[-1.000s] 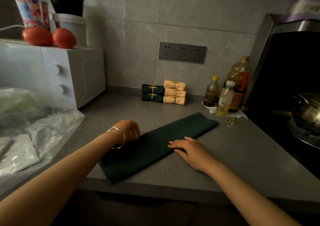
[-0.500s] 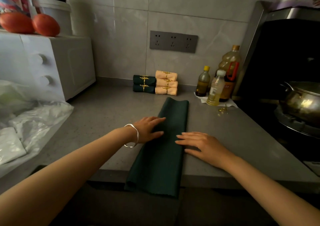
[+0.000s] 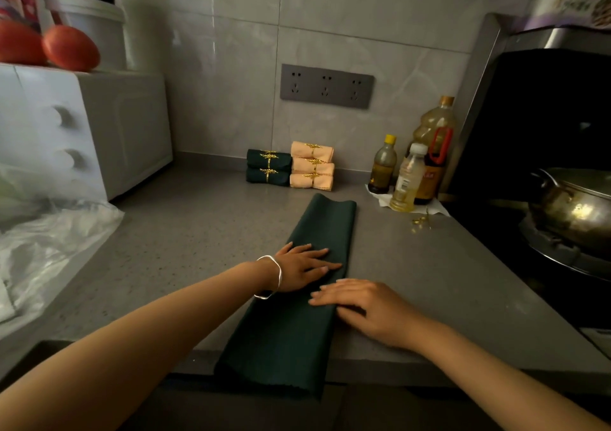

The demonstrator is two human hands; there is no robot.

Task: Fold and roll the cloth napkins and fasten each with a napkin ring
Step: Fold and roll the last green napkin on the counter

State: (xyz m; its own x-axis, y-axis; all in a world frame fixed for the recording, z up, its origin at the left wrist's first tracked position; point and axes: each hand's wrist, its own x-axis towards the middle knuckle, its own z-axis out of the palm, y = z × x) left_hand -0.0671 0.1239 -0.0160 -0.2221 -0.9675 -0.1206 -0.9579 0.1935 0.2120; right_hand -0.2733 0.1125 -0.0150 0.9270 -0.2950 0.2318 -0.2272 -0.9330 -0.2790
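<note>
A dark green napkin [image 3: 317,229], folded into a long strip, lies on the grey counter [image 3: 198,232] and runs away from me, its near end hanging over the front edge. My left hand [image 3: 302,267], with a silver bangle on the wrist, presses flat on the strip's middle. My right hand [image 3: 367,308] lies flat across the strip's right edge, just nearer to me. Against the back wall sit two rolled green napkins [image 3: 268,171] and three rolled peach napkins [image 3: 312,170], each with a gold ring. Loose gold napkin rings [image 3: 419,222] lie at the right.
A white microwave [image 3: 82,130] with tomatoes [image 3: 71,48] on top stands at the left, plastic bags [image 3: 49,249] in front of it. Oil bottles [image 3: 410,179] stand at the back right. A metal pot [image 3: 575,209] sits on the stove at the far right.
The green strip has been turned from lying diagonally to pointing straight away from me. Both hands have slid inward onto it and now press flat on its middle.
</note>
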